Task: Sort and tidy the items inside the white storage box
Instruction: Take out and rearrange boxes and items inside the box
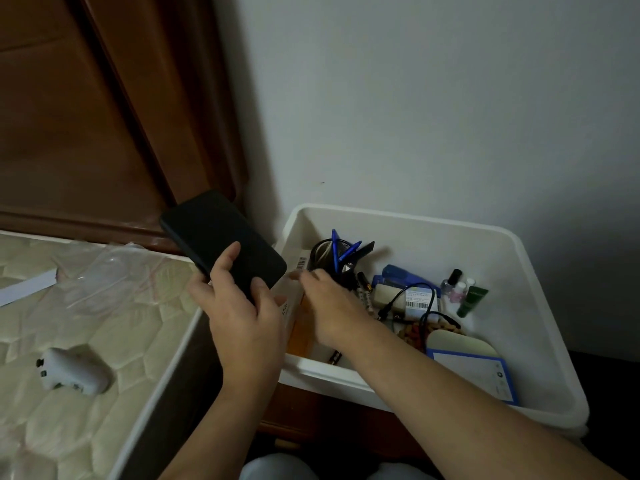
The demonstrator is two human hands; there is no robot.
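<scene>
The white storage box (pixel 408 220) stands against the wall on a dark wooden stand. My left hand (pixel 242 313) grips a black phone (pixel 221 237) above the box's left rim. My right hand (pixel 329 306) reaches into the box's left end and touches a white and orange carton (pixel 298 327) standing along the left wall; whether it grips the carton is hidden. Behind that hand stands a black mesh pen cup (pixel 327 254) with blue pens (pixel 335 251).
Further right in the box lie a black cable (pixel 424 296), a blue case (pixel 401 273), small bottles (pixel 457 289), a green tube (pixel 472 301) and a blue-edged white card (pixel 474 375). On the mattress (pixel 86 341) to the left lie a white device (pixel 76 372) and a clear plastic bag (pixel 107 271).
</scene>
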